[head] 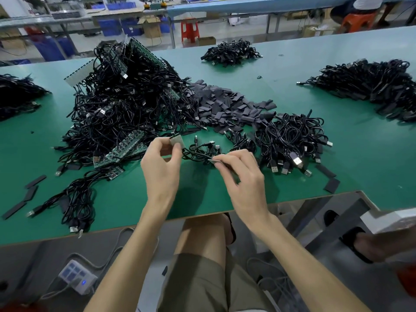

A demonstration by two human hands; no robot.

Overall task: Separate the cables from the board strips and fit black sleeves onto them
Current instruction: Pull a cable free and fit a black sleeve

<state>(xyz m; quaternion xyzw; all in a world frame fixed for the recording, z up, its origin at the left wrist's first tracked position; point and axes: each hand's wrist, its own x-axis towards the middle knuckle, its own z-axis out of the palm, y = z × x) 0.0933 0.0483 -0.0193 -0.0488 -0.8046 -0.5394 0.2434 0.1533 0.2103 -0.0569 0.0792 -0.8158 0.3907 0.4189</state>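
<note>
Cable bunch (198,153), black, several short leads with small plugs: held just above the near middle of the green counter (135,199), strung between both hands. Left forearm reaches up from the lower edge, wrist bent back; left hand (161,167) has thumb and forefinger closed on a small pale board piece (176,140) at the bunch's left end, other fingers curled loosely. Right forearm comes in from the lower right; right hand (242,176), palm down, pinches a thin pale end piece (214,161) at the right end, too small to identify. Behind-left: large heap of cables (121,97) with green board strips (126,149) among them. Behind-centre: pile of black sleeves (227,102). Right: loose USB cables (290,136).
</note>
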